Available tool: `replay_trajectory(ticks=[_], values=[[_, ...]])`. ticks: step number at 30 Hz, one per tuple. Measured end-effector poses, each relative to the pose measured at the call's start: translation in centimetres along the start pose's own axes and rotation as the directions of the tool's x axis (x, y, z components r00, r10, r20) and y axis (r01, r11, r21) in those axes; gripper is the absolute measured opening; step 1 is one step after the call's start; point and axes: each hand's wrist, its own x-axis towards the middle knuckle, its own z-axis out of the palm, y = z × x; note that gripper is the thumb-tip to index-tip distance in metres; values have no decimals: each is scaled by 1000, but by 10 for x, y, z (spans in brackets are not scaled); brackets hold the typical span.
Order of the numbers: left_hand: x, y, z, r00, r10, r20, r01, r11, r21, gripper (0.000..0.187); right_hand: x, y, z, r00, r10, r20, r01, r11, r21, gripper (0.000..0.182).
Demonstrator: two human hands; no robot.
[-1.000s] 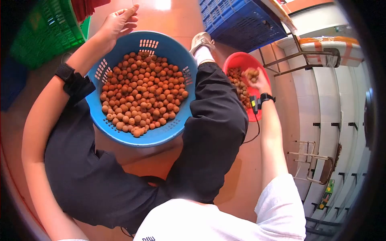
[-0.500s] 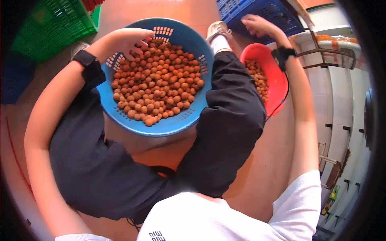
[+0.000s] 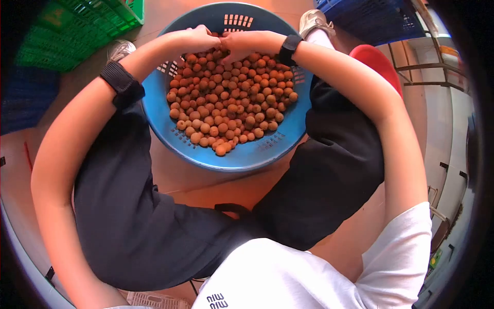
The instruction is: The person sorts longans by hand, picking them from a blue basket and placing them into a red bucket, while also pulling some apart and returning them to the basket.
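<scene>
Head view: both hands, left hand (image 3: pixel 198 40) and right hand (image 3: pixel 237 44), rest atop the fruit (image 3: pixel 231 100).

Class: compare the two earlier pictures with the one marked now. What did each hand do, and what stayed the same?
The right hand left the red bowl, swung up past the blue crate, then came across to the far side of the blue basket. The left hand moved from the basket's rim onto the fruit, meeting the right. The basket remains between the legs, full of fruit.
</scene>
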Motion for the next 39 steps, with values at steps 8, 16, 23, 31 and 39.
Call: replay_trajectory(ticks=[8, 16, 23, 31, 39], values=[[14, -30, 19, 971, -164, 171, 160, 986, 41, 55, -8, -50, 23, 986, -23, 165, -36, 939, 342, 47], [25, -50, 53, 961, -31, 276, -34, 973, 230, 43, -3, -48, 22, 952, 133, 275, -178, 973, 144, 48], [-5, -33, 95, 973, 4, 229, -77, 947, 311, 45, -15, -67, -1, 842, 135, 522, -224, 968, 109, 55], [41, -75, 128, 990, 141, 8, -138, 978, -156, 34, -29, -76, -2, 711, 135, 690, -326, 933, 152, 58], [8, -37, 90, 936, -58, 348, 111, 985, -135, 30, -38, -76, -6, 668, 131, 733, -370, 913, 174, 60]])
